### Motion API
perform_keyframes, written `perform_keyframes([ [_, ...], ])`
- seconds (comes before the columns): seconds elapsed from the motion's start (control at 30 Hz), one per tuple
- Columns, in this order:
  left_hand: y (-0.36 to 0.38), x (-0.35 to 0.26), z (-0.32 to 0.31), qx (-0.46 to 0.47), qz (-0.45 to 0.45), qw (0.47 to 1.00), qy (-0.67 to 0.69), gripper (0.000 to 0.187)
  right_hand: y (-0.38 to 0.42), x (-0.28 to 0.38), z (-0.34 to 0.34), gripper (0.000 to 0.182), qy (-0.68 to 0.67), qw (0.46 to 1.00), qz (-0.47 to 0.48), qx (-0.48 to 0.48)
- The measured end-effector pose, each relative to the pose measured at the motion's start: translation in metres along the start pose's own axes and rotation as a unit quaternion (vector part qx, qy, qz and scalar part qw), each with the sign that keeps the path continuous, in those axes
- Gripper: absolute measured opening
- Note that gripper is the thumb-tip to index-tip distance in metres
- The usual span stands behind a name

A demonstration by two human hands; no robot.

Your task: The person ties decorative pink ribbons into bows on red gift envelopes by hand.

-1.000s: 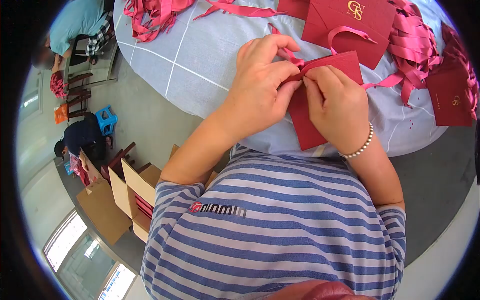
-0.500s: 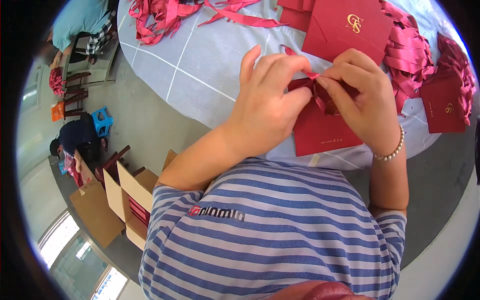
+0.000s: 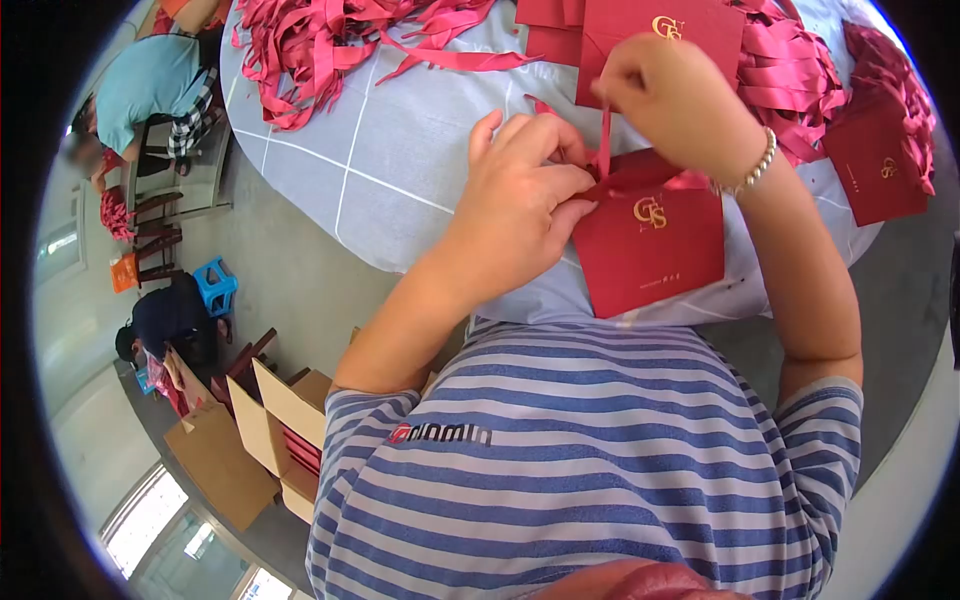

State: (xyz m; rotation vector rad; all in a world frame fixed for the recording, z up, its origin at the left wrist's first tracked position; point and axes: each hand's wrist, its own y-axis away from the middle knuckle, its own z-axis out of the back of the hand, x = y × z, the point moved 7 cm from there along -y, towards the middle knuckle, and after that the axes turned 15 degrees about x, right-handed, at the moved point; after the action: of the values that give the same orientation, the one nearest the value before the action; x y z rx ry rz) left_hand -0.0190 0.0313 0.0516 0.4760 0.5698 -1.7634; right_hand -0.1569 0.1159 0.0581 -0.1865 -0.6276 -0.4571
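Note:
A red card envelope (image 3: 655,255) with gold letters lies near the table edge below my hands. My left hand (image 3: 525,190) pinches the ribbon at the envelope's upper left corner, its thumb and fingertips pressed together. Above and to the right, my right hand (image 3: 685,100) is closed on the upper end of a narrow pink ribbon (image 3: 605,140), which is stretched upright between the two hands. More ribbon runs across the envelope's top edge. Behind my right hand lies another red envelope (image 3: 600,60) with gold letters.
Piles of pink ribbon (image 3: 300,50) lie at the far left of the cloth-covered table (image 3: 400,160) and at the right (image 3: 790,85). A ribboned red envelope (image 3: 875,175) sits at the right edge. Left are an open carton (image 3: 255,425), a blue stool (image 3: 215,285) and two people.
My right hand has moved up and away from my left hand, drawing the ribbon out straight. The gold letters on the lower envelope have come into view.

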Motion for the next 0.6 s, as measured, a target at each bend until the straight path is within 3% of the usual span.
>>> perform_keyframes([
  [0.07, 0.0, 0.003, -0.005, 0.031, 0.011, 0.999, -0.002, 0.017, -0.003, -0.013, 0.002, 0.019, -0.033, 0.997, -0.054, 0.034],
  [0.13, 0.002, 0.015, -0.007, 0.044, 0.019, 0.999, 0.008, 0.02, 0.008, -0.015, 0.013, 0.019, -0.107, 0.989, -0.03, -0.093],
  [0.23, 0.007, 0.032, 0.0, 0.051, 0.047, 0.998, 0.006, 0.027, 0.037, -0.021, 0.024, 0.027, -0.126, 0.983, -0.066, -0.119],
  [0.27, 0.008, 0.037, 0.003, 0.046, 0.067, 0.997, -0.007, 0.031, 0.048, -0.03, 0.027, 0.025, -0.096, 0.986, -0.105, -0.09],
  [0.33, 0.0, 0.035, 0.006, 0.038, 0.096, 0.994, 0.025, 0.029, 0.078, -0.046, 0.039, 0.019, -0.108, 0.981, -0.067, -0.145],
  [0.37, -0.003, 0.027, 0.016, -0.017, 0.082, 0.996, -0.016, 0.029, 0.092, -0.06, 0.041, 0.016, -0.089, 0.982, -0.133, -0.103],
  [0.4, -0.004, 0.02, 0.024, -0.072, 0.067, 0.993, -0.057, 0.03, 0.102, -0.062, 0.042, 0.016, -0.087, 0.982, -0.135, -0.104],
  [0.47, -0.015, 0.013, 0.023, -0.079, 0.019, 0.996, -0.047, 0.028, 0.127, -0.075, 0.028, 0.014, -0.156, 0.965, -0.201, -0.069],
  [0.53, -0.029, 0.003, 0.011, -0.054, -0.021, 0.998, -0.001, 0.025, 0.139, -0.07, 0.021, 0.015, -0.151, 0.97, -0.182, -0.054],
  [0.6, -0.044, -0.003, 0.003, -0.039, -0.036, 0.999, -0.007, 0.021, 0.146, -0.064, 0.018, 0.024, -0.07, 0.968, -0.239, -0.043],
])
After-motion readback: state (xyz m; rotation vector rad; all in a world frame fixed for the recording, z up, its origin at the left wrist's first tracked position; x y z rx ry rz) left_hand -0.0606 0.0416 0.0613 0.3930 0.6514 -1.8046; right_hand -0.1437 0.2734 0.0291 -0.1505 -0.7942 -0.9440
